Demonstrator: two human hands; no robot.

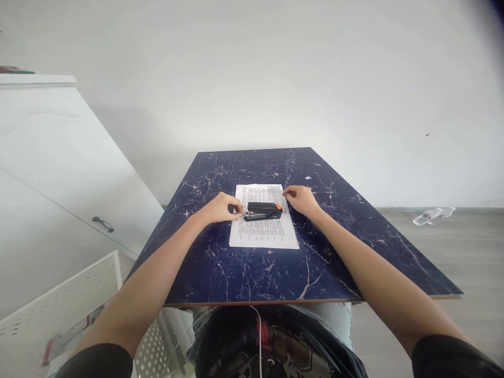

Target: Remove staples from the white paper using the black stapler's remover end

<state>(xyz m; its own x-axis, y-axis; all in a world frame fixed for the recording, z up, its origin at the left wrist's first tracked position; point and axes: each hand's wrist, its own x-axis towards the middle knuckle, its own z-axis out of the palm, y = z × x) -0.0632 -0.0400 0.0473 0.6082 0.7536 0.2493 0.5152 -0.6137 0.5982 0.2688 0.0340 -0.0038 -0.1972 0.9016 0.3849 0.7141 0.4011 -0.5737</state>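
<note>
A plain off-white wall (pixel 275 79) filled the far side of the room, above a grey wood-look floor (pixel 425 262). To the left I saw a white panelled cabinet (pixel 59 136). In front of it came the dark blue table with white marble-like veins (pixel 255 283), and low at its left stood a white perforated basket (pixel 79 299).

On the table, near its middle, lay the printed white paper (pixel 263 236), squared between the two bare hands. The left hand (pixel 220 208) was curled, thumb and fingers drawn close in a pinch at the silvery metal end of a black stapler. The right hand (pixel 302 199) had its fingers bent and tips nearly together at the paper's upper right edge; I could not tell whether it gripped the sheet.

Off on the floor, to the right, was a crumpled clear plastic wrapper (pixel 433 216). The black stapler (pixel 262 207) rested crosswise on the print, its orange tab (pixel 279 207) pointing toward the right hand. Smallest of all, a pale scrap (pixel 308 178) lay beyond the paper.
</note>
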